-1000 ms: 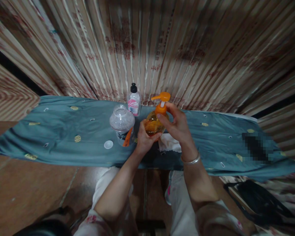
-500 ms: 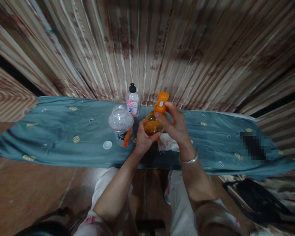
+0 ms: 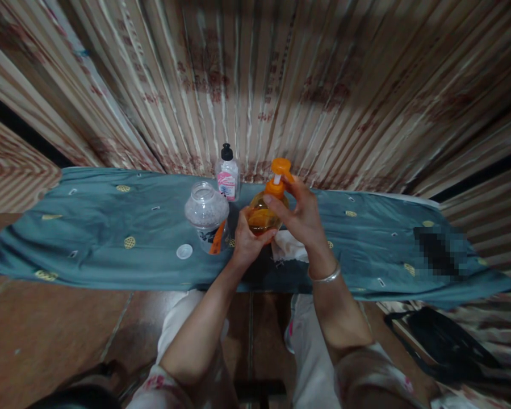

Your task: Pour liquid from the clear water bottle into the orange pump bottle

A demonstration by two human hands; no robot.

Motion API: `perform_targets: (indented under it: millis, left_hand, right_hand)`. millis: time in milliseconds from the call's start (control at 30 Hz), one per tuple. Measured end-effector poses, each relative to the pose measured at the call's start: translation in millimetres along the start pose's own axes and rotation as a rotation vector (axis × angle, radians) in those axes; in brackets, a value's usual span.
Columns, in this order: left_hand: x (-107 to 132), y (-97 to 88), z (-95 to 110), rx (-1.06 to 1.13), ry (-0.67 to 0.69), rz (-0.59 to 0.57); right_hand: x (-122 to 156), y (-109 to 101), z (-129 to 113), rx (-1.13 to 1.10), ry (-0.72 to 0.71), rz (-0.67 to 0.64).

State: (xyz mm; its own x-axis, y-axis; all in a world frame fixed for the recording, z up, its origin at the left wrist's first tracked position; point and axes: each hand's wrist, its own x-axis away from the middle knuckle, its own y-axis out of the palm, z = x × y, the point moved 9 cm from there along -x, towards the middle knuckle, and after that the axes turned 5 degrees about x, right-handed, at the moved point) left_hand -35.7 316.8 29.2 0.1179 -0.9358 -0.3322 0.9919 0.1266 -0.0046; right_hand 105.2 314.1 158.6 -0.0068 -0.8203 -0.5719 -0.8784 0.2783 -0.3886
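Between my hands, above the middle of the table, is a rounded clear pump bottle (image 3: 262, 218) of amber liquid, tilted a little. Its orange pump head (image 3: 280, 166) stands on a short white stem over an orange collar. My left hand (image 3: 247, 241) is wrapped around the lower body of the bottle. The thumb and fingers of my right hand (image 3: 300, 213) close around the collar. A clear wide jar (image 3: 206, 211) without a lid stands just left of my left hand. Behind it is a clear bottle (image 3: 227, 179) with a black cap and pink label.
A small white round lid (image 3: 184, 251) lies left of the jar. Under my right hand is a white cloth (image 3: 288, 246). A blurred dark object (image 3: 438, 253) is at the right of the green-covered table (image 3: 89, 227); a pleated curtain (image 3: 255, 85) hangs behind.
The orange pump head has turned slightly, and more of its white stem shows above the collar. Both hands keep their hold on the bottle. The view has shifted a little.
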Motion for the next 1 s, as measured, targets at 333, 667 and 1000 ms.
perform_targets:
  millis: [333, 667, 1000]
  left_hand:
    - [0.3, 0.2, -1.4, 0.02, -0.023, 0.022]
    - [0.6, 0.8, -2.1, 0.024, -0.029, 0.026]
    - [0.6, 0.2, -1.3, 0.006, -0.009, 0.013]
  right_hand:
    - [0.2, 2.8, 1.7, -0.022, -0.005, -0.014]
    - [-0.6, -3.2, 6.0, 0.018, 0.034, 0.069]
    - [0.0, -3.5, -0.9, 0.086, 0.028, 0.072]
